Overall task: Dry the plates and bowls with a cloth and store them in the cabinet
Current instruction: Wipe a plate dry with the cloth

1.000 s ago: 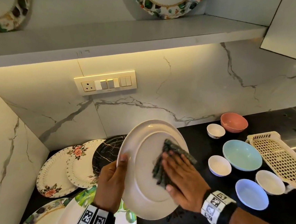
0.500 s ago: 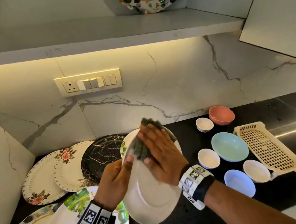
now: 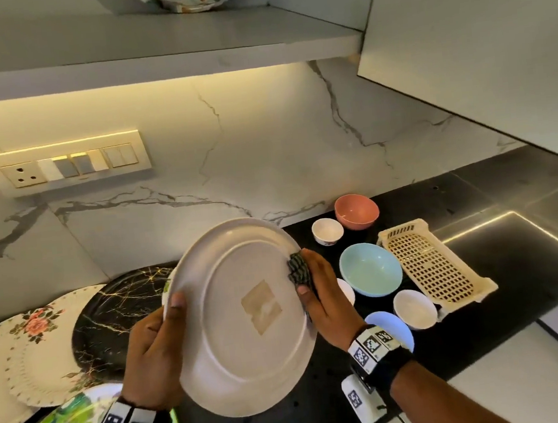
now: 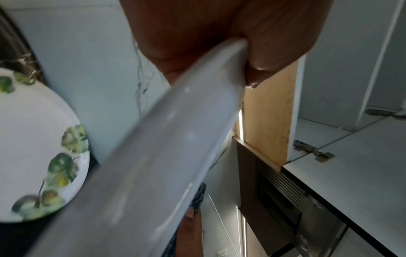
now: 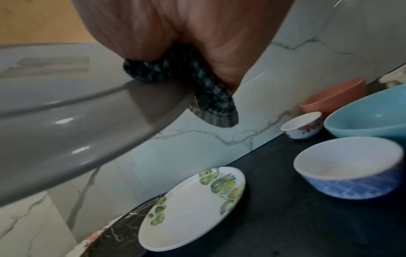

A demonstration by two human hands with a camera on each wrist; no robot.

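So that its underside can be dried, the round white plate (image 3: 243, 317) is gripped by the left hand (image 3: 152, 356) — while the dark checked cloth (image 3: 298, 270) is pinched at the rim by the right hand (image 3: 327, 305).

The plate (image 3: 244, 320) is up off the desk (image 3: 500, 258), tilted, between both hands: left hand (image 3: 155, 356) on its left rim, right hand (image 3: 327, 305) with the cloth (image 3: 298, 270) at its right rim. Bowls (image 3: 370, 269) sit to the right, the basket (image 3: 429, 265) beyond them, more plates (image 3: 46, 353) lie left.
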